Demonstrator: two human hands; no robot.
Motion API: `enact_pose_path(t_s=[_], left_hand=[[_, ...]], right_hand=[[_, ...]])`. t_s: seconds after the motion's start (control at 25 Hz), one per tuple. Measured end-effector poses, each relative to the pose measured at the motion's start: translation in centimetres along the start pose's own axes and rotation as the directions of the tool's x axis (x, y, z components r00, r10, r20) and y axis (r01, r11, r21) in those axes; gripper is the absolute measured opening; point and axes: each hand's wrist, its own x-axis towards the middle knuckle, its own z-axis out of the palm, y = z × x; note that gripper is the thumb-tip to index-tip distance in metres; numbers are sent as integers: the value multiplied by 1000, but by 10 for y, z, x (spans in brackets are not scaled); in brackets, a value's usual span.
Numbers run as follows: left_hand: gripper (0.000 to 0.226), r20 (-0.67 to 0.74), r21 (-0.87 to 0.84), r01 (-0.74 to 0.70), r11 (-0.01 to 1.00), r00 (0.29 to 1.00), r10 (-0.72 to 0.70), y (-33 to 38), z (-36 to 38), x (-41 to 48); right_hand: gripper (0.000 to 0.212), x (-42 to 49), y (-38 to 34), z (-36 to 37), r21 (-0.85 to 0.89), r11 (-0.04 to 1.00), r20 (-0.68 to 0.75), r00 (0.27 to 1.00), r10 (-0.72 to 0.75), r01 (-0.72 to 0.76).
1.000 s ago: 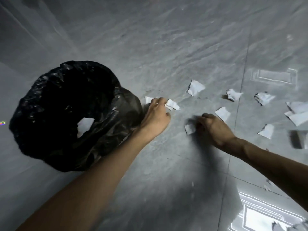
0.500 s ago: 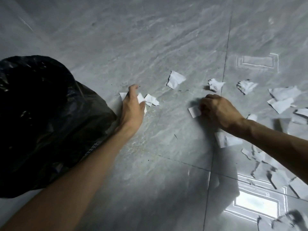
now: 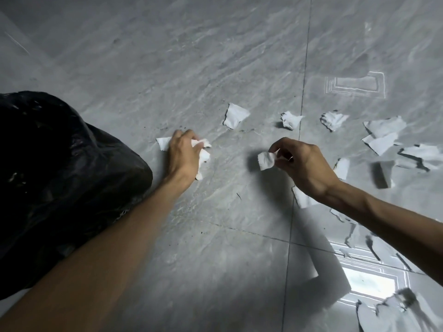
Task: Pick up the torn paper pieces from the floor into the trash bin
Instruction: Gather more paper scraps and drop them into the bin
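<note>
The trash bin (image 3: 55,178), lined with a black bag, stands at the left edge; its opening is out of view. My left hand (image 3: 183,155) lies on the floor just right of the bin, fingers closed over white paper pieces (image 3: 203,156) that stick out on both sides of it. My right hand (image 3: 302,164) is lifted a little above the floor and pinches a small white paper piece (image 3: 266,160) between thumb and fingers. Several more torn pieces lie beyond and to the right, among them one (image 3: 235,115) and another (image 3: 291,120).
The floor is grey marble tile with dark grout lines (image 3: 297,164). A dense scatter of torn paper (image 3: 388,137) covers the right side, and more scraps (image 3: 393,312) lie at the bottom right beside a bright light reflection (image 3: 369,283).
My right hand has lifted its paper piece off the floor. My left hand has closed more tightly over its pieces. The view has shifted, so the bin sits further left.
</note>
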Motion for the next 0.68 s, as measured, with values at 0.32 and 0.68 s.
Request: enact_pose_path(t_s=[0.32, 0.68], left_hand=[[18, -34, 150, 288, 946, 958, -286, -17, -18, 8], [7, 10, -300, -104, 948, 994, 112, 62, -137, -76]], right_hand=[[18, -7, -27, 10, 244, 962, 8, 992, 127, -125], [11, -32, -69, 7, 605, 728, 128, 942, 309, -321]])
